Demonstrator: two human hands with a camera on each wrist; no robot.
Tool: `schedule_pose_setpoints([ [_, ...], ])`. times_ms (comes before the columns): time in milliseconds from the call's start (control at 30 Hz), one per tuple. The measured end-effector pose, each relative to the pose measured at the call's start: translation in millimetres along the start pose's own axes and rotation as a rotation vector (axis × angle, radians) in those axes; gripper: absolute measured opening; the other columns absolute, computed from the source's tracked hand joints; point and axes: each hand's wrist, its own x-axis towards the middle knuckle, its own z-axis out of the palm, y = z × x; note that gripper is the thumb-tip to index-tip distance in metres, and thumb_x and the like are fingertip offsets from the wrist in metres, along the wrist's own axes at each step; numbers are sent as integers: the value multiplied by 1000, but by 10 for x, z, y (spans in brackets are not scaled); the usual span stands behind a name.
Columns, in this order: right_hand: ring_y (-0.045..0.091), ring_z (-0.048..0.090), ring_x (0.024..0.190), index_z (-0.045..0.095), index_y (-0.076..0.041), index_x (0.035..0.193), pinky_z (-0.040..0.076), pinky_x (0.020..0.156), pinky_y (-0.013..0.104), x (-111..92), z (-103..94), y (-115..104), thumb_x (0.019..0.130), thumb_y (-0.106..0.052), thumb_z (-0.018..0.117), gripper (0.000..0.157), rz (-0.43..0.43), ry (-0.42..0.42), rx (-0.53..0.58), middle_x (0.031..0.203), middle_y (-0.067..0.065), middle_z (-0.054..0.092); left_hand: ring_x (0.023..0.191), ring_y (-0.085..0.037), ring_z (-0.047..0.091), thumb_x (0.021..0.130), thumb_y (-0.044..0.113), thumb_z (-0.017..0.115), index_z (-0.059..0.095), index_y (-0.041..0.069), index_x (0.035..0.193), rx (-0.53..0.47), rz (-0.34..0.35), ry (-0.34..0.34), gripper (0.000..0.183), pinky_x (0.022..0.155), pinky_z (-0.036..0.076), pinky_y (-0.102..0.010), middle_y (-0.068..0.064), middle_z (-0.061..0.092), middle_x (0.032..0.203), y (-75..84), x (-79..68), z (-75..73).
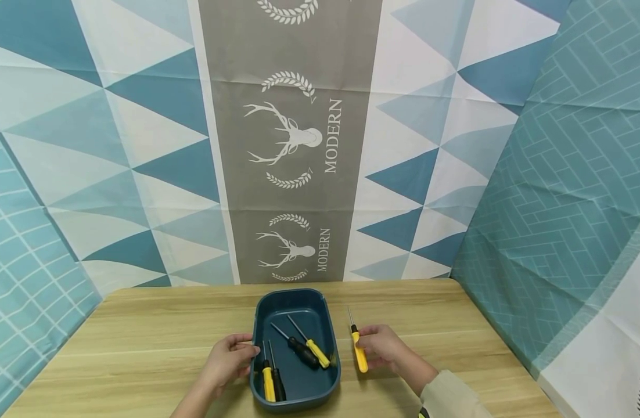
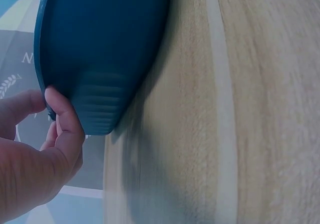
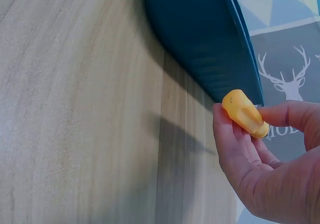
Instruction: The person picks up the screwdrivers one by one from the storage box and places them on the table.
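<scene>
A dark blue plastic bin (image 1: 299, 390) lies on the wooden table, with several screwdrivers inside. My left hand (image 1: 229, 360) pinches its left rim; the left wrist view shows thumb and fingers on either side of the bin's wall (image 2: 105, 49). To the right of the bin, my right hand (image 1: 381, 347) holds a yellow screwdriver (image 1: 360, 357) by its handle, the shaft pointing away from me. In the right wrist view the yellow handle (image 3: 241, 111) sits between thumb and fingers, above the table. Inside the bin are a yellow screwdriver (image 1: 268, 380) and a black screwdriver (image 1: 278, 384) at the left.
Further right in the bin lie another black screwdriver (image 1: 301, 351) and a yellow one (image 1: 317, 353), both slanted. The wooden table (image 1: 163, 337) ends at a patterned cloth backdrop (image 1: 278, 191). Teal cloth (image 1: 576, 191) hangs along the right side.
</scene>
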Motion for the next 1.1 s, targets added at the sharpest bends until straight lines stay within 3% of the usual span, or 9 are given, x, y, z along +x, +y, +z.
schedule_pose_setpoints([
  [1100, 20, 63, 78, 46, 11, 122, 56, 64, 34, 82, -78, 215, 81, -7, 59, 47, 52, 11, -2, 97, 17, 60, 71, -17, 59, 81, 6, 66, 50, -8, 120, 3, -3, 5, 45, 60, 52, -30, -12, 60, 90, -2, -9, 3],
])
